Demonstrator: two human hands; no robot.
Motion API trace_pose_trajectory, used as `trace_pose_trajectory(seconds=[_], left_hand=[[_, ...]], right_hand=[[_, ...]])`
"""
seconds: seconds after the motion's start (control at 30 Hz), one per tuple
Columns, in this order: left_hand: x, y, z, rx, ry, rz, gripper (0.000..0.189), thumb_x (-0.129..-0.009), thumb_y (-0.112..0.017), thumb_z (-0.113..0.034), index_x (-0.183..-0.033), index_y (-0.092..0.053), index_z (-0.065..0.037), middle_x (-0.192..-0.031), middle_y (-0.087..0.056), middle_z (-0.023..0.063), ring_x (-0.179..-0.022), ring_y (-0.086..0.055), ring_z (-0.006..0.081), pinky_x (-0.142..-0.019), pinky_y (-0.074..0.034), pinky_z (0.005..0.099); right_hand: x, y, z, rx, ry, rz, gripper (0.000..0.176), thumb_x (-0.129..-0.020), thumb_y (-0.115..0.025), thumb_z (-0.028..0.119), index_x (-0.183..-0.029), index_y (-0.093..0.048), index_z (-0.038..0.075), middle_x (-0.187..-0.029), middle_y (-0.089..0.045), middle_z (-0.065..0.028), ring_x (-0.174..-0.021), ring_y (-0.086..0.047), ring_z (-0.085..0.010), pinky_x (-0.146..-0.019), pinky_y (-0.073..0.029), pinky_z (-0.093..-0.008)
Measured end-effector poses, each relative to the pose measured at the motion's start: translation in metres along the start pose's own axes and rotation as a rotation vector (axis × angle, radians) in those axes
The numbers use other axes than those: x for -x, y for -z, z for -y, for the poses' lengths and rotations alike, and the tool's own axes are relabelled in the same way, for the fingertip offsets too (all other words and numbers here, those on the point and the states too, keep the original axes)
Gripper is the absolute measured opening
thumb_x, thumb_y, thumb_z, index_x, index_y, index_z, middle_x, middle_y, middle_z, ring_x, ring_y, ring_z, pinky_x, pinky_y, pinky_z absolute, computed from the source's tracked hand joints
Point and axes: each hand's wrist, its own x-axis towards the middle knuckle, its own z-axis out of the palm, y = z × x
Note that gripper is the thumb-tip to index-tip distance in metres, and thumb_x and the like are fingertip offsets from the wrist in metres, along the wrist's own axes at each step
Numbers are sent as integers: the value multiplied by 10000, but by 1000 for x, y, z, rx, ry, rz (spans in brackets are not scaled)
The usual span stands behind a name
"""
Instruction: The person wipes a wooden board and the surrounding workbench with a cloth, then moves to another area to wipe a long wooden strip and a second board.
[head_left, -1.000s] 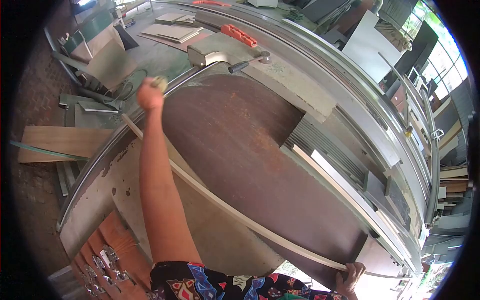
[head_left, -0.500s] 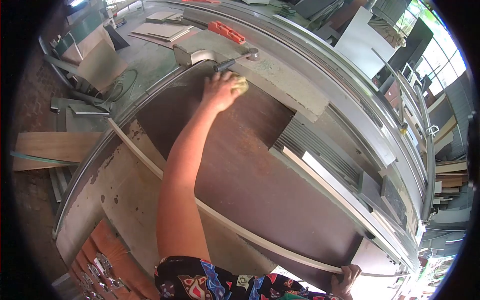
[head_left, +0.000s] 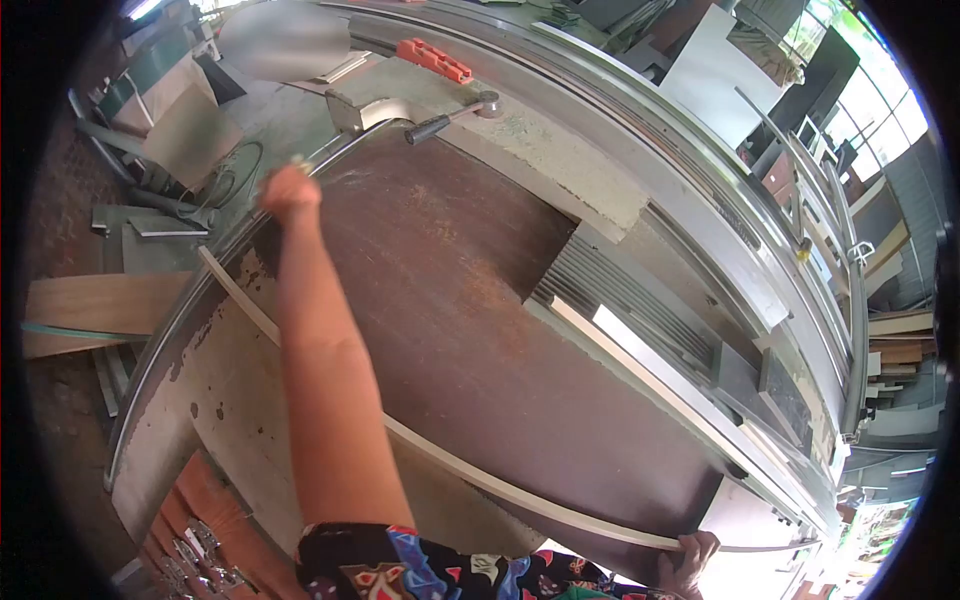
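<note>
My left hand (head_left: 290,190) is stretched out over the far left rim of the dark brown panel, blurred by motion. Its fingers are closed on a crumpled yellowish cloth (head_left: 301,162), of which only a small bit shows. At the lower right, my right hand (head_left: 690,562) has its fingers bent round a long, thin pale strip (head_left: 540,513), near the strip's right end. This strip runs in a bow across the brown panel (head_left: 450,330) and passes under my left forearm. Rusty, dusty patches mark the panel.
A black-handled tool with a round metal head (head_left: 488,103) lies on the grey ledge beyond the panel, near an orange plastic piece (head_left: 435,61). Loose strips (head_left: 640,360) lie along the right. Metal hinges (head_left: 200,550) are at the lower left. A metal rail (head_left: 150,380) edges the left side.
My left hand has swept left with the cloth, from the panel's far part to its left rim. My right hand stays on the strip. The view has shifted slightly.
</note>
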Motion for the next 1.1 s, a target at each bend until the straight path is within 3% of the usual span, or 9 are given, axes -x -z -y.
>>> trace_pose_trajectory(seconds=[0.1,0.2,0.3,0.43,0.57,0.63,0.8,0.97,1.1], left_hand=[[8,29,20,-47,111,-258,279,-823,-545,-291,-1048,-628,-148,-1005,-643,79,-963,-585,270,-814,-439,399],[-3,9,13,239,-254,-375,368,-814,-552,-350,-1139,-590,-183,-995,-633,125,-952,-569,322,-812,-421,460],[43,18,-20,324,-541,-137,345,-818,-562,-312,-1145,-599,-210,-1097,-591,129,-1065,-508,337,-999,-317,438],[75,10,-23,287,-760,-79,291,-789,-609,-281,-1060,-642,-180,-1109,-590,100,-1101,-495,299,-933,-381,419],[20,10,44,-134,-62,24,190,-787,-599,-227,-923,-672,-117,-964,-650,94,-936,-610,257,-833,-447,377],[22,50,83,-302,9,-1,182,-779,-584,-184,-938,-660,-134,-1017,-638,79,-996,-591,260,-799,-469,385],[-47,23,145,183,-116,-291,359,-843,-513,-356,-1085,-559,-96,-1037,-606,163,-941,-578,378,-780,-467,464],[-28,101,89,1266,-154,187,321,-865,-534,-305,-1117,-540,-106,-965,-584,53,-868,-586,190,-737,-472,351],[-7,146,74,1772,-167,383,321,-840,-561,-306,-1098,-568,-116,-1023,-592,53,-949,-560,251,-804,-464,357]], right_hand=[[0,-3,-4,35,65,-12,524,-515,-640,105,-1002,-456,44,-956,-430,-171,-925,-401,-348,-789,-338,-489],[0,-1,-4,15,97,-18,510,-545,-647,124,-1012,-457,44,-958,-431,-172,-928,-402,-351,-796,-336,-492],[0,3,-2,24,92,-17,506,-557,-654,135,-1017,-461,49,-965,-430,-172,-930,-401,-354,-802,-334,-497],[2,4,-1,15,92,-12,509,-557,-664,140,-1019,-464,59,-975,-425,-170,-932,-400,-352,-809,-333,-496],[0,8,2,-13,71,-48,503,-551,-671,142,-1005,-473,59,-961,-433,-158,-926,-405,-347,-814,-333,-491],[5,4,-4,16,62,-42,475,-548,-672,143,-976,-486,59,-950,-447,-148,-914,-415,-341,-808,-337,-490],[18,2,-16,-2,75,-90,503,-545,-740,222,-993,-554,86,-1001,-496,-141,-944,-456,-357,-792,-366,-494],[22,27,3,-28,-22,-47,422,-644,-710,218,-1014,-567,75,-1041,-500,-115,-1035,-431,-344,-873,-348,-486],[45,45,-3,-100,-17,-66,416,-665,-700,241,-1033,-562,103,-1055,-503,-102,-1054,-429,-335,-905,-340,-477]])
